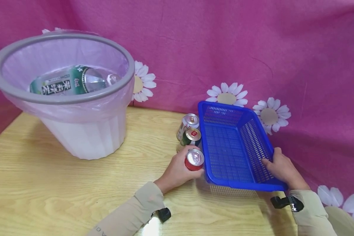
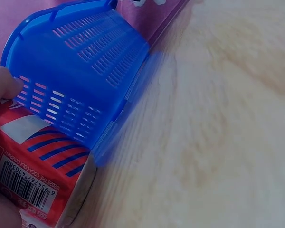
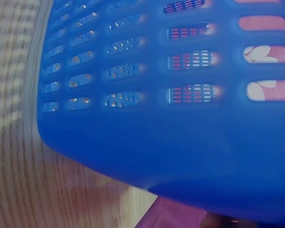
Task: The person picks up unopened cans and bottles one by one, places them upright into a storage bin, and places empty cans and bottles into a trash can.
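Note:
My left hand (image 1: 178, 170) grips a red Coca-Cola can (image 1: 194, 160), its silver top facing up, close against the left side of a blue plastic basket (image 1: 230, 154). In the left wrist view the can's barcode side (image 2: 42, 166) shows, with a thumb and finger at its edges. My right hand (image 1: 283, 168) holds the basket's right rim, thumb inside. The basket looks tilted, and nothing shows inside it. Behind the red can stand a dark green can (image 1: 191, 137) and a white can (image 1: 188, 124). Only the basket's slotted wall (image 3: 190, 137) fills most of the right wrist view.
A white bin (image 1: 88, 134) with a grey rim and pinkish liner stands at the left on the wooden table (image 1: 62, 190). A green-labelled plastic bottle (image 1: 73, 82) lies in it. A pink cloth (image 1: 177, 39) with white flowers hangs behind.

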{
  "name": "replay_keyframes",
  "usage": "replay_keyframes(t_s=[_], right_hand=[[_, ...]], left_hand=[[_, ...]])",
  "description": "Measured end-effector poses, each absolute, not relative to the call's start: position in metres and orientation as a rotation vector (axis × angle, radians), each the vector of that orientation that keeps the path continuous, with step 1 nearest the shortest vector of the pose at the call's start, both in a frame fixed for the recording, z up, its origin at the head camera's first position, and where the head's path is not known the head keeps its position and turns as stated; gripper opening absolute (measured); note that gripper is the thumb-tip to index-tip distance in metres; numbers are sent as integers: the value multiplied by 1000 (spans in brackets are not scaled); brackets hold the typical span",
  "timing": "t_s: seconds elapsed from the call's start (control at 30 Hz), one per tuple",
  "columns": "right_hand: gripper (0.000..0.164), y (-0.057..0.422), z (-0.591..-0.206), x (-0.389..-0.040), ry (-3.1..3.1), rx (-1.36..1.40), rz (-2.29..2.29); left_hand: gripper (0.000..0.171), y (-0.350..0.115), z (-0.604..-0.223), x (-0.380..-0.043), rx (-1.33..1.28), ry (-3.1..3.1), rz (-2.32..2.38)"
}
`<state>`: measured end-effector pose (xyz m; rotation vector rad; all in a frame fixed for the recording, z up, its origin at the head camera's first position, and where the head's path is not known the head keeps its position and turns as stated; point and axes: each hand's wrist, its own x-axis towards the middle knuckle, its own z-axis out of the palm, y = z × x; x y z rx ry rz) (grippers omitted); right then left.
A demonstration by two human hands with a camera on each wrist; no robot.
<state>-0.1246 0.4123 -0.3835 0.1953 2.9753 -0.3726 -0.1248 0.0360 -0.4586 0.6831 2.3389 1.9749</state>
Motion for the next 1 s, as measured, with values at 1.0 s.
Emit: replay_keyframes(t_s=[1.0], right_hand=[[58, 409, -379, -126, 2909, 245, -393]], left_hand=[[68, 35, -458, -125, 689, 2329, 1955]])
